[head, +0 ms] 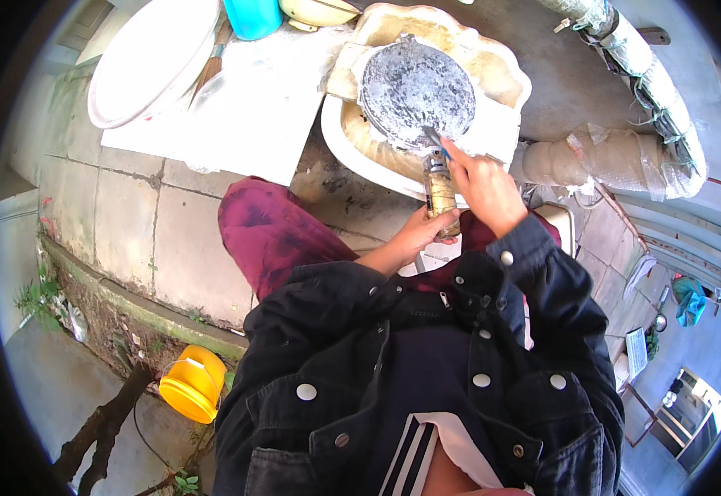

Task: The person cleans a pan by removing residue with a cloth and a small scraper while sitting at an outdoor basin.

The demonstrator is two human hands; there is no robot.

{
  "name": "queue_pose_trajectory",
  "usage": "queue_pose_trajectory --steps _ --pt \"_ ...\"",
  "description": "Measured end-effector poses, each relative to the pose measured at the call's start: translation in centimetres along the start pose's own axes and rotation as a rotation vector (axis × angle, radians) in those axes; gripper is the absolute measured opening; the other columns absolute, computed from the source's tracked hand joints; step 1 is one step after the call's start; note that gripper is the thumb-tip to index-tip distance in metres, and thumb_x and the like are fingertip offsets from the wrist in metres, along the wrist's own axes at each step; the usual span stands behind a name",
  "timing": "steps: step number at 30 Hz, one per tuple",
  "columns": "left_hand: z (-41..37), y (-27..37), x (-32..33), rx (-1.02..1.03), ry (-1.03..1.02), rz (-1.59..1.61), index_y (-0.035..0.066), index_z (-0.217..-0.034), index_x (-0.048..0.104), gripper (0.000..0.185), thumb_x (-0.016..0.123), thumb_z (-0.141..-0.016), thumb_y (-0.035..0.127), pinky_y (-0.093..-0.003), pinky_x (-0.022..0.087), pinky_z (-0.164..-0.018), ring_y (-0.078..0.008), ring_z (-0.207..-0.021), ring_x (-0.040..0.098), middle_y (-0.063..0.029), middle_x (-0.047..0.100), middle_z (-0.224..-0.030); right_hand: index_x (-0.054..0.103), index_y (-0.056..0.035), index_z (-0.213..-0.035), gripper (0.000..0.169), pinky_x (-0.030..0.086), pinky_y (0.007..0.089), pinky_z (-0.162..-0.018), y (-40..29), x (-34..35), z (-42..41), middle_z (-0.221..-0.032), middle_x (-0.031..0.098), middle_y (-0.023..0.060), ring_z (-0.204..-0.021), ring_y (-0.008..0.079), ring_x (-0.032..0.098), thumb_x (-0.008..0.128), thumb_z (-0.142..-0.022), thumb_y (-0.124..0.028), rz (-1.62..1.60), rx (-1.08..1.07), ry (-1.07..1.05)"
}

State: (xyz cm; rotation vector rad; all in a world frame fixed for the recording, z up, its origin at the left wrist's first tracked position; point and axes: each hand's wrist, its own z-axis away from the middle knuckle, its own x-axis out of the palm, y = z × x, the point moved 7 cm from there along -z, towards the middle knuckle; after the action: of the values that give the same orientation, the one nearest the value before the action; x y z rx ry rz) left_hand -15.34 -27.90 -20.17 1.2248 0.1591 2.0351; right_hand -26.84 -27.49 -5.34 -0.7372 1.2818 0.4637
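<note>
A round board (417, 93), dark and smeared with white, lies on a worn white basin (503, 68) before me. My right hand (484, 186) grips a slim tool with a blue part (439, 141), and its dark tip touches the board's near edge. Below it, my left hand (422, 232) holds a clear cylindrical container (439, 189) with yellowish contents. The container stands roughly upright in the picture, close to the basin's near rim. What the tool's tip is made of cannot be told.
Left of the basin is a white tabletop (255, 118) with a large white tub (152, 59), a brush (211, 62) and a blue container (253, 18). Plastic-wrapped rolls (596, 155) lie at right. A yellow bucket (193, 384) stands at lower left.
</note>
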Motion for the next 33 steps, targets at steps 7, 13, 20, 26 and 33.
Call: queue_pose_trajectory --steps 7,13,20,26,33 --pt "-0.2 -0.3 -0.2 -0.019 -0.016 -0.047 0.002 -0.12 0.054 0.045 0.068 -0.094 0.035 -0.0298 0.057 -0.071 -0.0188 -0.081 0.068 -0.0095 0.067 -0.101 0.058 -0.0202 -0.133 0.038 0.055 0.0476 -0.058 0.2 0.4 -1.2 -0.077 0.067 0.0212 -0.065 0.0371 0.068 0.054 -0.095 -0.023 0.002 0.037 0.072" --pt "-0.1 0.0 -0.1 -0.014 -0.017 -0.072 0.0 -0.121 0.054 0.048 0.068 -0.093 0.036 -0.0295 0.057 -0.071 -0.0188 -0.08 0.068 -0.0109 0.067 -0.102 0.058 -0.0208 -0.132 0.038 0.056 0.0485 -0.059 0.8 1.0 -1.1 -0.078 0.066 0.0212 -0.065 0.0381 0.068 0.055 -0.095 -0.024 0.038 0.052 0.05" --pt "0.3 0.4 -0.2 0.004 0.0 -0.081 0.0 -0.124 0.052 0.05 0.068 -0.093 0.036 -0.0296 0.058 -0.072 -0.0181 -0.088 0.067 -0.0099 0.066 -0.107 0.059 -0.0207 -0.132 0.037 0.055 0.048 -0.058 0.4 1.0 0.1 -0.077 0.066 0.0197 -0.064 0.0369 0.067 0.055 -0.095 -0.024 0.039 0.033 0.045" --pt "0.6 0.6 0.0 -0.023 -0.02 -0.119 0.0 -0.123 0.052 0.05 0.068 -0.093 0.036 -0.0295 0.057 -0.072 -0.0167 -0.086 0.067 -0.0092 0.065 -0.106 0.055 -0.0218 -0.137 0.043 0.054 0.0489 -0.061 1.3 0.9 -1.5 -0.077 0.065 0.0207 -0.067 0.0383 0.067 0.057 -0.094 -0.023 -0.005 0.05 0.022" --pt "0.5 0.6 0.0 -0.04 -0.013 -0.119 0.002 -0.122 0.052 0.049 0.069 -0.092 0.037 -0.0287 0.057 -0.069 -0.0154 -0.079 0.066 -0.0094 0.065 -0.101 0.053 -0.0242 -0.14 0.046 0.055 0.0491 -0.063 0.9 0.8 -2.1 -0.078 0.065 0.0209 -0.068 0.0395 0.067 0.057 -0.094 -0.02 0.02 0.063 0.043"
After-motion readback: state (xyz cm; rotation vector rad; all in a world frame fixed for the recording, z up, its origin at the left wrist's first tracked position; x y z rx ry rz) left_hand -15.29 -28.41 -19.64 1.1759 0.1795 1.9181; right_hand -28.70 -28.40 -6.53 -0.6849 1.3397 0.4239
